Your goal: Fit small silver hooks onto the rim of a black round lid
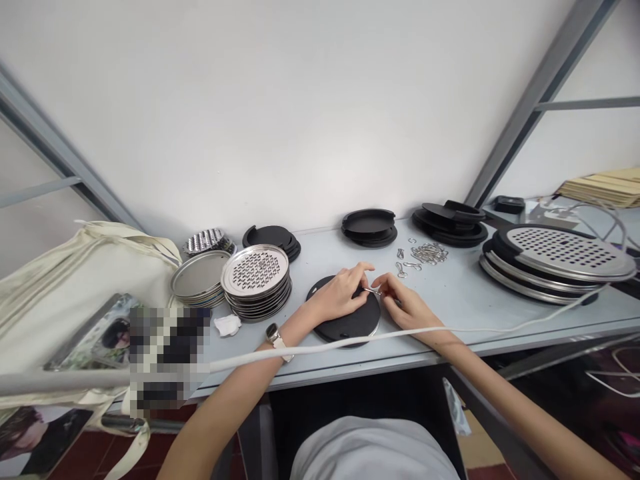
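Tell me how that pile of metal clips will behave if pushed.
The pile of metal clips would probably spread rather than slide as one, being a loose heap. Its overlapping loops might snag. Each clip looks slender, so likely light.

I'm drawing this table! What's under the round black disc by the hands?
At the lower right of the black disc, a thin silvery edge peeks out, and the pale table shows around it. The rest underneath is covered.

The left hand (pixel 345 291) and right hand (pixel 401 303) hold one metal clip (pixel 373 291) (a small one) over the black disc (pixel 353 325).
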The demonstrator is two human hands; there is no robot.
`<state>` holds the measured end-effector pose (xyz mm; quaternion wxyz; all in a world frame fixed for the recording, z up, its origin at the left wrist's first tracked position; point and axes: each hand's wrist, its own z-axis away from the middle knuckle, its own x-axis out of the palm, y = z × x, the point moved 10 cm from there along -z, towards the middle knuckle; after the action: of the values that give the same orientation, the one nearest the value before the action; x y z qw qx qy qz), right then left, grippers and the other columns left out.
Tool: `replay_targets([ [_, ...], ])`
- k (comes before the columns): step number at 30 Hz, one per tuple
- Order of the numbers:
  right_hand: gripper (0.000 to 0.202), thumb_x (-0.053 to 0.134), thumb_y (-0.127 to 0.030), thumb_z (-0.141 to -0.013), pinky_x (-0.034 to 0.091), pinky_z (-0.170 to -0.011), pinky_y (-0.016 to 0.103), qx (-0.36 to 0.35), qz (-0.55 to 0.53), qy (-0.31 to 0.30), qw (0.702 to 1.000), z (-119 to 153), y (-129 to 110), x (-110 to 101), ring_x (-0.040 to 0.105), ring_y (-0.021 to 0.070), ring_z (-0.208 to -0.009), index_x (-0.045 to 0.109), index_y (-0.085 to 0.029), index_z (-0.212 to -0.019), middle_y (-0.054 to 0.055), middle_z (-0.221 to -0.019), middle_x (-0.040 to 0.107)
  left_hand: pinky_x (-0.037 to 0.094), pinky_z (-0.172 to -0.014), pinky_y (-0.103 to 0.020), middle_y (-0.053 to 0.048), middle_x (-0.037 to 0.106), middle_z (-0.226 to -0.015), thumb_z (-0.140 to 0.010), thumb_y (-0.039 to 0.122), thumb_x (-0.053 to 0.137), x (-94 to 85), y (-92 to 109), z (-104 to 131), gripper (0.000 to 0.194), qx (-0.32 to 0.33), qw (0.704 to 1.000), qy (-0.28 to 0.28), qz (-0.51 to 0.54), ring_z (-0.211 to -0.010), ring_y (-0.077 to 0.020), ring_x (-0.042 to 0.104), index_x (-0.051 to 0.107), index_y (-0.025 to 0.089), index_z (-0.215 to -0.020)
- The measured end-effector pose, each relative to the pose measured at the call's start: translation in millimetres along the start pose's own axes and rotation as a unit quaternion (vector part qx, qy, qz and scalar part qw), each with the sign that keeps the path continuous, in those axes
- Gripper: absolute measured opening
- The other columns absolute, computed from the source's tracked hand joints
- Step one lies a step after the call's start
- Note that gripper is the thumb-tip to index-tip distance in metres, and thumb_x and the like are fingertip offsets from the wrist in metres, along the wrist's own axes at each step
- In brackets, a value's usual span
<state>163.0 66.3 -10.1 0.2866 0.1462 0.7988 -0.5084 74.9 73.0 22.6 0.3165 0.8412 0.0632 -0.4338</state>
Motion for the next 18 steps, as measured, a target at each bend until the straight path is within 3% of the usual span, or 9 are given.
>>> replay_targets([
  [8,0.014,0.039,-0.033,-0.092,0.037,-0.058,0.025,0.008,-0.007,-0.028,1.0,-0.6,-2.5,7.2,0.044,0.013,-0.059,0.046,-0.021,-0.092,-0.003,-0.066,0.046,0.042,-0.09,-0.032,-0.002,0.058,-0.093,-0.087,0.019,0.047,-7.7,4.3,-0.4,0.028,-0.006,0.999,0.014,-0.034,-0.091,-0.017,0.057,0.04,0.019,-0.114],
  [15,0.024,0.037,-0.036,-0.092,0.034,-0.054,0.024,0.025,0.024,0.008,0.999,-1.5,-1.9,-1.1,0.041,0.0126,-0.055,0.043,-0.021,-0.074,-0.004,-0.059,0.044,0.041,-0.089,-0.033,-0.003,0.06,-0.093,-0.087,0.016,0.043,-13.9,-0.3,-0.6,0.024,-0.041,0.996,0.032,-0.066,-0.092,-0.0175,0.056,0.042,0.019,-0.111],
  [18,0.029,0.037,-0.035,-0.092,0.033,-0.054,0.024,0.031,0.054,0.002,0.998,-2.1,0.3,-0.8,0.042,0.012,-0.054,0.039,-0.021,-0.066,-0.004,-0.057,0.043,0.044,-0.079,-0.029,-0.003,0.06,-0.088,-0.087,0.017,0.042,-13.6,-8.9,0.6,0.013,-0.079,0.99,0.031,-0.111,-0.084,-0.017,0.058,0.046,0.019,-0.099],
])
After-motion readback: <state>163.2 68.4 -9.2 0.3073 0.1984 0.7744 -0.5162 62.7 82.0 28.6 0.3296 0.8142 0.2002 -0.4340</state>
